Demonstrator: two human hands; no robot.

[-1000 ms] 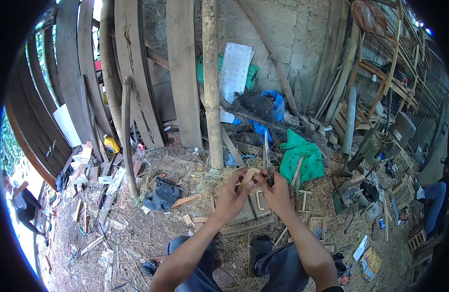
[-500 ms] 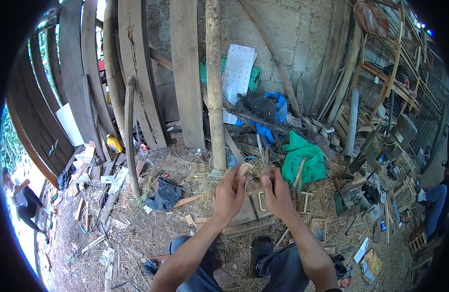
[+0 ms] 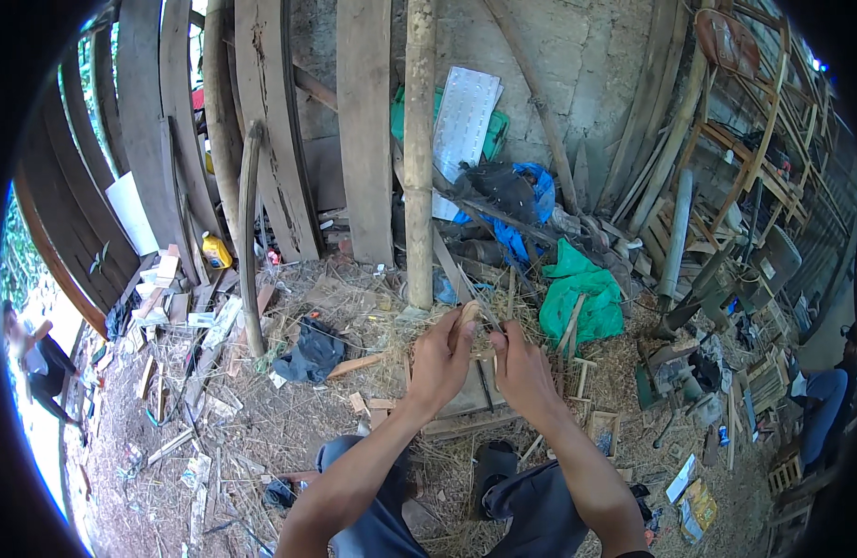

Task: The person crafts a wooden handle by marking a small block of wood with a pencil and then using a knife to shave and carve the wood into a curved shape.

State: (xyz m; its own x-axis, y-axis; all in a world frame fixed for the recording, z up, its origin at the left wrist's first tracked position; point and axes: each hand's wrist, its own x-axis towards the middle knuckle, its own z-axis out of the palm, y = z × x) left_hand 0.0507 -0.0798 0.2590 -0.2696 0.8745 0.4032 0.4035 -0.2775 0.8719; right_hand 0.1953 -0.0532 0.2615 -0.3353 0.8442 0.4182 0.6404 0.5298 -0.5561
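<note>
Low in the frame, two bent knees (image 3: 368, 498) wear dark blue cloth. In the middle, the left hand (image 3: 440, 365) is closed around a pale bit of wood (image 3: 470, 313) with a rounded end. The right hand (image 3: 526, 374) is curled tight on a knife (image 3: 489, 317), its thin gray blade leaning up and left beside the wood; I can't tell if they touch. Below lies a flat board (image 3: 461, 402) with a straight front edge. Scratchy straw (image 3: 377, 316) leaves room leftward, toward a crumpled black bag (image 3: 313, 352). Lower right, a small wooden box (image 3: 603, 431) holds something too small to tell. Higher up are a wrinkled green bag (image 3: 585, 296), a round pole (image 3: 419, 158) and a rough gray wall (image 3: 563, 93).
</note>
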